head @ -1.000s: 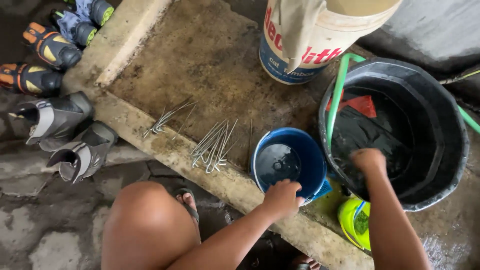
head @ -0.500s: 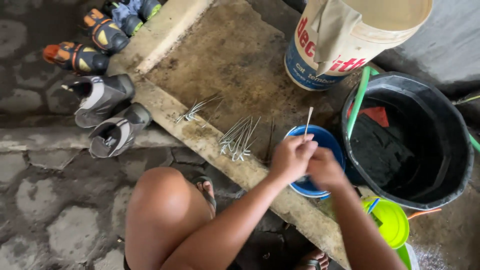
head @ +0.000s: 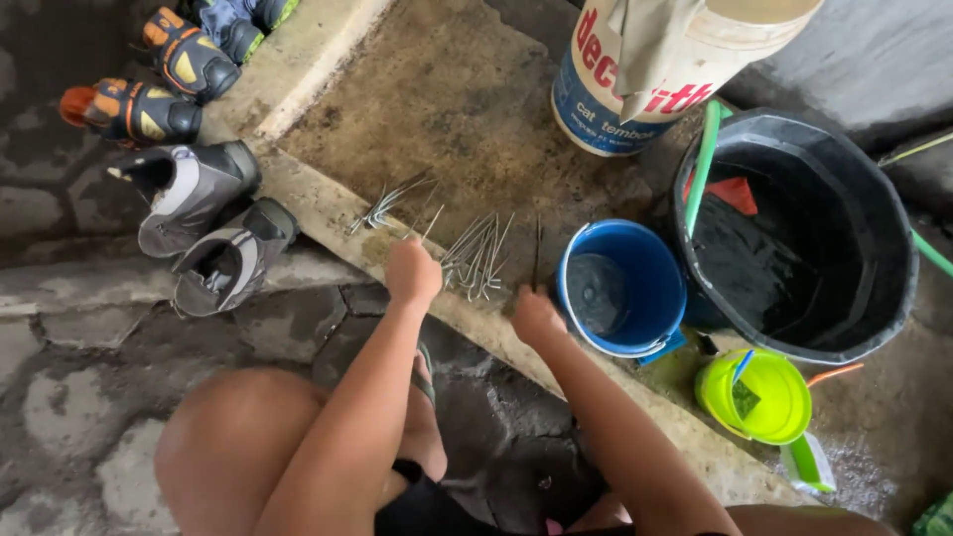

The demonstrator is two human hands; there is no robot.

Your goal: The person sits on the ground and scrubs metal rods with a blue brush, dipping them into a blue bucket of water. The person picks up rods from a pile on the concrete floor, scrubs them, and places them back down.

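Two hands: both over the concrete ledge (head: 328,213).
Left hand (head: 413,272): closed on a metal peg (head: 431,224), beside the peg pile (head: 476,254).
Right hand (head: 536,316): grip unclear, near the blue bucket (head: 650,263).

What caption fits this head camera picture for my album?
Left hand holds a thin metal peg beside the peg pile; right hand rests near the blue bucket.

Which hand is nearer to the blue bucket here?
The right hand. It sits just left of the blue bucket, close to its rim. The left hand is farther left, beyond the pile of metal pegs on the concrete ledge.
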